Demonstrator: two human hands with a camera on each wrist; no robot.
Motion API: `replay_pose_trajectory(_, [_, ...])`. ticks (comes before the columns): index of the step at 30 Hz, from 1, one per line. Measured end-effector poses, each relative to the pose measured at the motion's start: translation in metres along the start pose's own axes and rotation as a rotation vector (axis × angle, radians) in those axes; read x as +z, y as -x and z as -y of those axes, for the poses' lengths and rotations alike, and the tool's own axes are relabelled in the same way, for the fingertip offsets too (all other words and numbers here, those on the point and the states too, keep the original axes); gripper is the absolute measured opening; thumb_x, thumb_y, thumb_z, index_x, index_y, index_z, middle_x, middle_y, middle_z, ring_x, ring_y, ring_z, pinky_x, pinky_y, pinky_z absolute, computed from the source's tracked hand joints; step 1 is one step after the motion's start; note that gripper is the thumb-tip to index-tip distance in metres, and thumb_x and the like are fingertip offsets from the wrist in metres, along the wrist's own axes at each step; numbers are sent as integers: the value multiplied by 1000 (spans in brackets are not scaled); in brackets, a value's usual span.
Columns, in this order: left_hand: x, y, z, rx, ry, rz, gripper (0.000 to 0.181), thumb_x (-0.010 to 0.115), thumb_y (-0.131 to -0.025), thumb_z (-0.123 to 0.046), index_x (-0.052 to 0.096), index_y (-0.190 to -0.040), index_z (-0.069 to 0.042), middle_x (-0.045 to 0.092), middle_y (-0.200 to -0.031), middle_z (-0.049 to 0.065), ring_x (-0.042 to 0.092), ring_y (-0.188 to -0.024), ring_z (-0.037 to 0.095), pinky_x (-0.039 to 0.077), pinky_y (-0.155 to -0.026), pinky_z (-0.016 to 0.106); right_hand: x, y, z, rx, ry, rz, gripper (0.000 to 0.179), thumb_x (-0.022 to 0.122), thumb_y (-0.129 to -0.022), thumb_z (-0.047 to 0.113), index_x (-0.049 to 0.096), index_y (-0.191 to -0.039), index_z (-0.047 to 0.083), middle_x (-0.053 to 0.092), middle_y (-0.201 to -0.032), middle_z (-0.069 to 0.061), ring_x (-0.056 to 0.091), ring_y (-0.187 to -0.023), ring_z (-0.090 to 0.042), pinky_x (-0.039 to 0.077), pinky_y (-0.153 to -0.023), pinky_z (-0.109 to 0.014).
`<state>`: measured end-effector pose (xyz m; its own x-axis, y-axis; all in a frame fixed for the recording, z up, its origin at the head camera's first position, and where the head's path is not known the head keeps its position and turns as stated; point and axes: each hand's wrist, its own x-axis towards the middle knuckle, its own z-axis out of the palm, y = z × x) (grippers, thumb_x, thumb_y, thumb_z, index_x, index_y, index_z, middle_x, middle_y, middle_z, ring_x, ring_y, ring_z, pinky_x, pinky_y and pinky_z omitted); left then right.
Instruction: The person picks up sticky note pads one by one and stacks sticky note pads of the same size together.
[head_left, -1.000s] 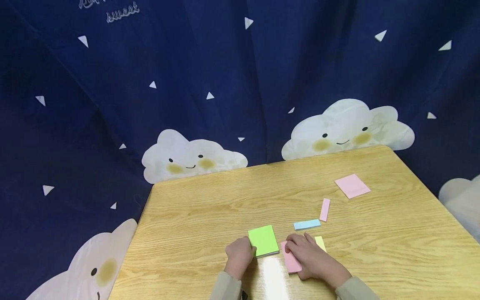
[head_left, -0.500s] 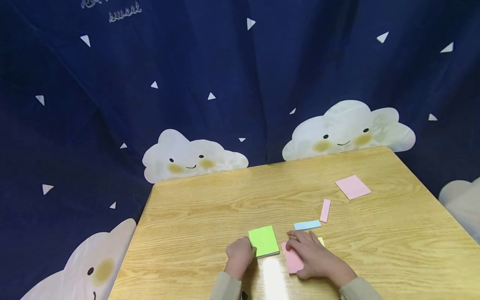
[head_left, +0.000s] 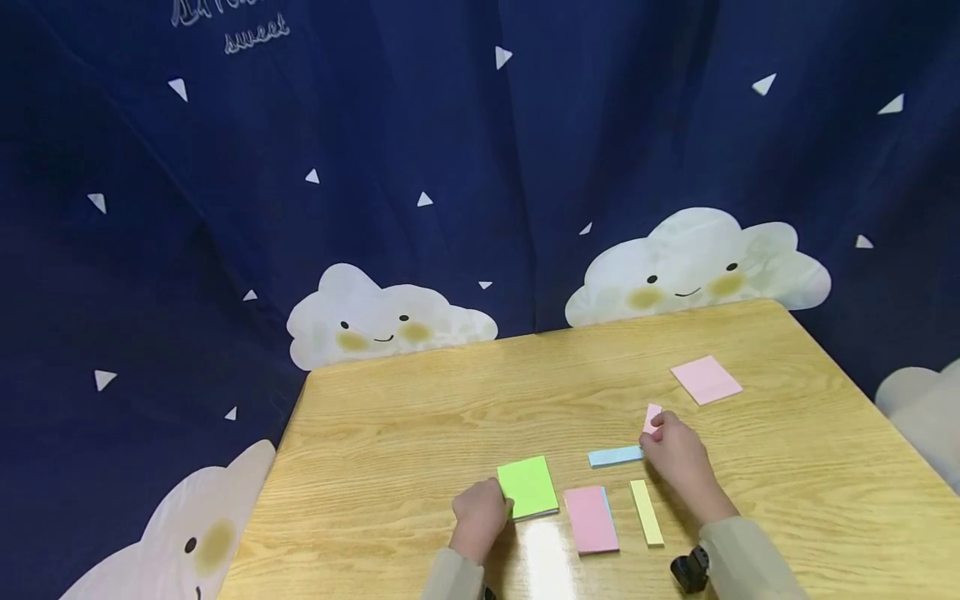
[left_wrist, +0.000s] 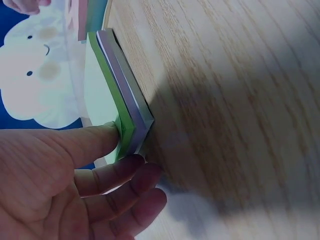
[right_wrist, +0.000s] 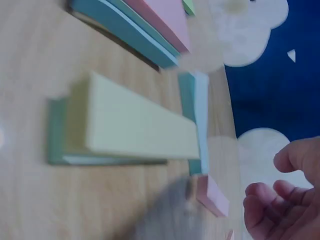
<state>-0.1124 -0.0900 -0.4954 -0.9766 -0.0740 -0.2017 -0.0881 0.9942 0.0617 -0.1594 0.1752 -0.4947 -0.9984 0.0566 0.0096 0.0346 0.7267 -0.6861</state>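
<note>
In the head view my left hand (head_left: 480, 510) is at the near left corner of a square stack of sticky notes (head_left: 527, 487), green on top. The left wrist view has its thumb on the green top and fingers under the edge, pinching the layered stack (left_wrist: 122, 95). My right hand (head_left: 678, 457) reaches over a narrow pink sticky-note strip (head_left: 651, 418), covering its near end. In the right wrist view that hand (right_wrist: 287, 192) holds nothing, thumb and fingers apart, beside the pink strip (right_wrist: 212, 196).
A pink-topped rectangular pad (head_left: 591, 520) lies right of the green stack. Beyond it are a yellow strip (head_left: 647, 513) and a blue strip (head_left: 615, 456). One pink square pad (head_left: 707, 380) sits far right on the wooden table (head_left: 420, 417). A dark blue curtain (head_left: 420, 125) hangs behind.
My right hand has let go of the pink-topped pad and moved away and right to the pink strip, uncovering the yellow strip. The left hand stays on the green stack.
</note>
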Motion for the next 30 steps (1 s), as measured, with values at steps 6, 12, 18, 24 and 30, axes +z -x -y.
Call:
replay_pose_trajectory(6, [-1, 0, -1, -3, -13, -7, 35, 64, -81, -33, 50, -60, -8, 44, -50, 1, 40, -46, 12, 39, -47, 29, -10, -11, -12, 110, -33, 50, 40, 48, -83, 15, 40, -109, -14, 57, -87, -25, 56, -76, -35, 43, -63, -44])
replay_pose_trajectory(12, [-2, 1, -1, 5, -10, -23, 34, 65, -80, -32, 50, -60, -8, 44, -51, 1, 41, -47, 12, 40, -47, 31, -8, -19, -22, 176, -48, 75, 45, 49, -84, 16, 36, -111, -17, 54, -90, -30, 55, -73, -33, 43, -62, -43])
replay_pose_trajectory(18, [-1, 0, -1, -2, -26, -8, 33, 65, -80, -34, 52, -64, -8, 45, -52, 1, 42, -48, 13, 40, -49, 31, 1, -27, -29, 154, -9, 83, 23, 50, -80, 15, 39, -70, -3, 37, -59, -11, 33, -52, -20, 31, -48, -32])
replay_pose_trajectory(24, [-3, 1, -3, -9, -17, 10, 32, 65, -79, -34, 54, -67, -7, 46, -53, 1, 44, -49, 13, 41, -51, 32, 8, -31, -32, 173, 0, 85, 27, 51, -79, 19, 38, -61, 3, 36, -55, -4, 33, -49, -18, 30, -44, -30])
replay_pose_trajectory(30, [-2, 0, -3, -16, -23, 2, 31, 65, -79, -35, 56, -71, -6, 47, -55, 2, 46, -51, 13, 43, -53, 33, 17, -37, -33, 134, 8, 68, 27, 51, -75, 15, 42, -51, 8, 40, -46, -1, 37, -43, -16, 31, -42, -30])
